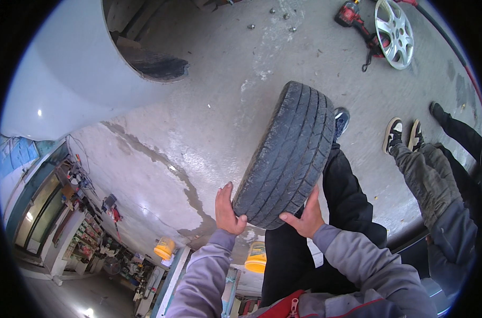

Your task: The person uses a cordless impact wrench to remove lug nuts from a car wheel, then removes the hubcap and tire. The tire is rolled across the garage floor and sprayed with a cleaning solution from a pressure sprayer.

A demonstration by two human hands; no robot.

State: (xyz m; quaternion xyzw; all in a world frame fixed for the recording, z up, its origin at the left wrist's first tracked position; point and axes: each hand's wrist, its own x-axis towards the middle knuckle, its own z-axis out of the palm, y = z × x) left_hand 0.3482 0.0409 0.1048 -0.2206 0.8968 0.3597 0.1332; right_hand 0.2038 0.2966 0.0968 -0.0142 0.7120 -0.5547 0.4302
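- Right, left hand (228,211) first: it's cupped at the tire's near left corner, fingers pointing up along the side, thumb bent in over the near end of the tread.
- Across from it, the right hand (307,216) mirrors that on the near right corner, thumb reaching inward over the tread, fingers up along the other side.
- So both hands hold the tire (286,156) between them, spread about its width; it sits out in front of the body, tread toward the viewer, far end slanting to the right. Whether it bears on the floor, I can't tell.
- Both forearms come up from below in grey sleeves (198,273), elbows bent.
- Containers now! One yellow bucket (256,258) shows between the left forearm and the black trousers (283,254); another yellow bucket (164,248) stands farther left. What either holds can't be made out.
- Just beyond the tire's right side, a dark blue shoe (342,122) pokes out.
- Farther out on the concrete floor (220,122): loose nuts (286,16), a red-and-black power tool (348,15) and, beside it, a silver wheel cover (395,34).
- Over right, a co-worker's legs (424,169); upper left, a pale vehicle panel (66,79).
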